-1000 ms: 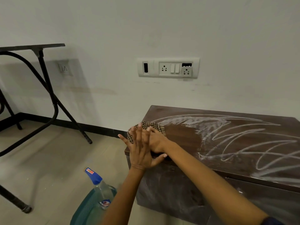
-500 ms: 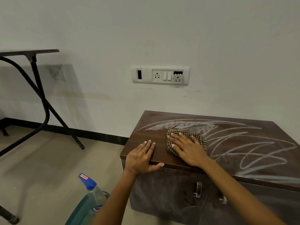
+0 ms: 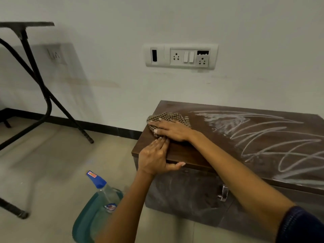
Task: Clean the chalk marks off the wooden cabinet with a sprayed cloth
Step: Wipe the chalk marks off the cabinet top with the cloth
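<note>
View: head
Right grip [image 3: 172, 129]: fingers straight, palm pressing flat on the checked cloth [image 3: 168, 116].
Cloth: at the 10 o'clock corner of the wooden cabinet [image 3: 180, 152] top.
Left grip [image 3: 154, 158]: flat on the top's 8 o'clock edge, fingers straight, thumb over the front edge.
Chalk marks [image 3: 263, 137]: white scribbles at 3 o'clock of the cloth.
Spray bottle [image 3: 105, 192]: 7 o'clock of the cabinet, low by the floor.
</note>
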